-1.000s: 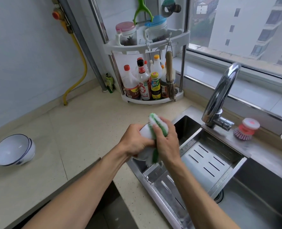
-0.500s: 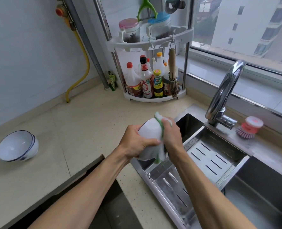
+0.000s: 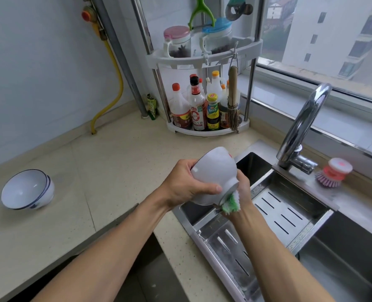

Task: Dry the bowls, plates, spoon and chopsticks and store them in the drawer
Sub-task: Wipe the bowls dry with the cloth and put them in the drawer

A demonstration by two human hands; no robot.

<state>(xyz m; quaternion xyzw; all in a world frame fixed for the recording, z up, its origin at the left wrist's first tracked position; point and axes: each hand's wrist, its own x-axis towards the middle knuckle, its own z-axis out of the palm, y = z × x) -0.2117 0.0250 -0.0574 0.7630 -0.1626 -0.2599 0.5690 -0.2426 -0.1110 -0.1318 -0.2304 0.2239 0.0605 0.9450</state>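
My left hand [image 3: 185, 184] grips a white bowl [image 3: 213, 168] above the sink's left edge, with the bowl's foot tilted down to the right. My right hand [image 3: 242, 188] holds a green and white cloth [image 3: 232, 202] against the bowl's foot; most of that hand is hidden behind the bowl. A second white bowl with blue rim lines [image 3: 27, 189] lies tilted on the counter at the far left. An open drawer [image 3: 150, 269] shows dark below my left forearm.
A steel sink [image 3: 354, 269] with a slotted drain tray [image 3: 287, 216] fills the right side. A chrome tap [image 3: 300, 127] and a red dish brush [image 3: 333, 173] stand behind it. A corner rack of bottles [image 3: 202, 110] sits at the back of the beige counter [image 3: 106, 162].
The bowl has turned in my left hand, so its outside now faces me. The cloth has gone from the bowl's top down to its foot under my right hand.
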